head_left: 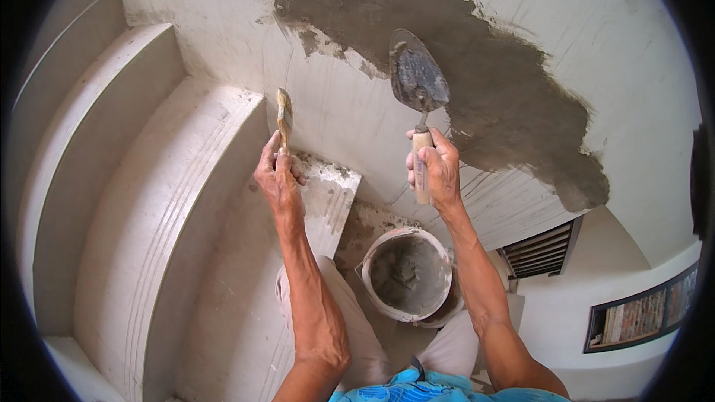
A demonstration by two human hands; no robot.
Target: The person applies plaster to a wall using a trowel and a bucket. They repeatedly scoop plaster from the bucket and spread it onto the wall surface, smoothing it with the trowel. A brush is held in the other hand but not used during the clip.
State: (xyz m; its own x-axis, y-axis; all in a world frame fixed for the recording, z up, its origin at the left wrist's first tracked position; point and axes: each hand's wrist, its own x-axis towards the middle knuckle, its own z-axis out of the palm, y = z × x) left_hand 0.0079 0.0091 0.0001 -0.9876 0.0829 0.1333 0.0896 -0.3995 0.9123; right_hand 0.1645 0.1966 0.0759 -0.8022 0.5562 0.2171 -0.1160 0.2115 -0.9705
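Observation:
My left hand point(280, 171) grips a paintbrush point(284, 115) by its handle, bristles pointing up, in front of the pale wall above the stair tread. In my right hand point(436, 167) is a pointing trowel point(419, 78), gripped by its wooden handle, its blade raised and smeared with grey mortar. Behind the blade, a long, ragged band of wet grey mortar point(506, 93) runs diagonally across the wall point(335, 100). Both tools appear in front of the wall; whether either touches it I cannot tell. Below and between my forearms stands a bucket point(365, 272) with grey mortar inside.
Curved stone steps point(167, 171) rise on the left, with hard edges. Wet splashes mark the near tread point(320, 186). A second container point(447, 313) shows partly beneath the bucket. At the right are a slatted vent point(542, 248) and a dark-framed window point(640, 311).

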